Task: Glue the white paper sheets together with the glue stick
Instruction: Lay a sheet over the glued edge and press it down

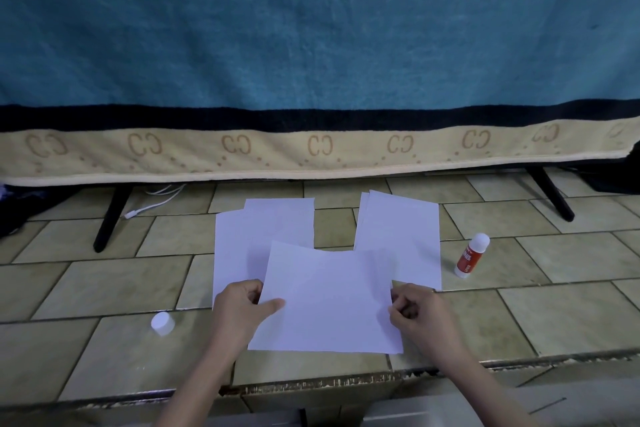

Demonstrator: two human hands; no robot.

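Note:
A white paper sheet [329, 298] is held just above the tiled counter, pinched at its left edge by my left hand [242, 305] and at its right edge by my right hand [415, 312]. Behind it on the left lies a small pile of white sheets [256, 239]; another pile [401, 232] lies behind it on the right. The red and white glue stick [471, 255] lies uncapped on the tiles to the right of the sheets. Its white cap [162, 323] sits on the tiles left of my left hand.
The beige tiled counter [104, 288] ends in a worn front edge [311, 386] near me. A striped blue, red and beige towel [311, 62] hangs over something on black legs [110, 218] at the back. A white cable [152, 203] lies under it.

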